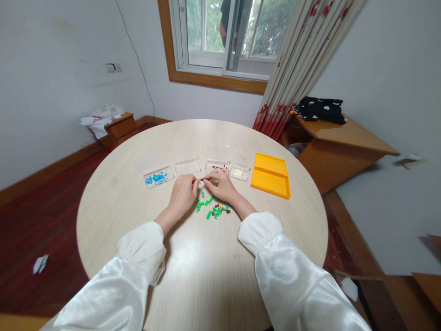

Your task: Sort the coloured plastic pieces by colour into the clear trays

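My left hand (183, 192) and my right hand (222, 185) meet fingertip to fingertip over a small pile of loose bricks (212, 209), mostly green with some brown and blue. Both hands are pinched closed on something tiny between them that I cannot make out. Just beyond the hands stands a row of clear trays: one with blue bricks (157, 177), an empty-looking one (187, 167), one with brown pieces (216, 164), one with pale yellow pieces (239, 173).
An orange tray (270, 175) lies right of the clear trays on the round wooden table (138, 216). A wooden cabinet with dark cloth (322, 109) stands at the right. A small nightstand (120, 126) is at the left wall, below the window.
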The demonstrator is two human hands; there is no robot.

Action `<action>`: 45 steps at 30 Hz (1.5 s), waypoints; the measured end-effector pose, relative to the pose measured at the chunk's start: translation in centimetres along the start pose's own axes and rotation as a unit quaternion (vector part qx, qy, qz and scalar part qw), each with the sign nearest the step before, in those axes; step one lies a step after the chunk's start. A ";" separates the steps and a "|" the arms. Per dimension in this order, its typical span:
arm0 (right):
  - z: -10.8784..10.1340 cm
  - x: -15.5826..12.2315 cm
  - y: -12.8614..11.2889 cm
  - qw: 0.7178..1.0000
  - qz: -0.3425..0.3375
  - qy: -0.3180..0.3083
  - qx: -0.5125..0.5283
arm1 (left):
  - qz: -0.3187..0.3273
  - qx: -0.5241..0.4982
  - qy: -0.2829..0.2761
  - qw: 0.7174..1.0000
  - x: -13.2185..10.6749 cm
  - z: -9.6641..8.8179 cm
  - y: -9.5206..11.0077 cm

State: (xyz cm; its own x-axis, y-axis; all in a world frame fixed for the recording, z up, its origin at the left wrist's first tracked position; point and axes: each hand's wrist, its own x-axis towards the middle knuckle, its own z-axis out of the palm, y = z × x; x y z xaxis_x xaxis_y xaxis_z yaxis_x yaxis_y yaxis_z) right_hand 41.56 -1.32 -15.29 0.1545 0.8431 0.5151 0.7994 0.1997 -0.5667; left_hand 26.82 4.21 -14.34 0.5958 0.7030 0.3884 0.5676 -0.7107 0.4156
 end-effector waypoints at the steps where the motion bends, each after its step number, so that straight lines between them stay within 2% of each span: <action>1: 0.0 0.0 0.2 1.000 0.011 0.020 -0.007 | 0.001 0.009 -0.001 1.000 0.0 0.0 0.0; 7: -0.6 0.4 1.2 0.979 0.102 0.150 -0.095 | 0.022 0.031 -0.016 0.999 -0.3 -0.1 0.3; 10: -0.8 0.5 1.8 0.961 0.151 0.184 -0.143 | 0.023 0.030 -0.019 0.999 -0.4 -0.1 0.4; 16: -0.6 0.5 2.6 0.950 0.179 0.181 -0.179 | 0.033 0.003 -0.026 0.999 -0.4 0.0 0.4; 19: -0.6 0.5 2.6 0.951 0.180 0.180 -0.176 | 0.064 -0.017 -0.040 0.997 -0.7 0.1 0.4; 24: -0.5 0.5 2.6 0.951 0.186 0.177 -0.169 | 0.122 0.006 -0.091 0.988 -1.3 0.4 1.2; 32: -0.3 0.6 2.6 0.953 0.188 0.177 -0.160 | 0.156 0.045 -0.151 0.975 -1.3 0.3 2.6; 40: -0.5 0.5 2.4 0.957 0.175 0.172 -0.152 | 0.151 0.024 -0.099 0.983 -0.8 0.5 1.1; 45: -0.5 0.5 2.4 0.960 0.172 0.170 -0.143 | 0.138 0.008 -0.104 0.985 -0.3 0.8 0.1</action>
State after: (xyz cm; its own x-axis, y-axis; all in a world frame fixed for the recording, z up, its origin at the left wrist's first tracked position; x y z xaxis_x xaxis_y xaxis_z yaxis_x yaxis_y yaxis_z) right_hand 43.85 -0.69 -16.08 0.5795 0.6127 0.5373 0.7864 -0.2474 -0.5660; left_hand 27.11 3.88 -15.08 0.8311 0.4633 0.3078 0.3758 -0.8757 0.3032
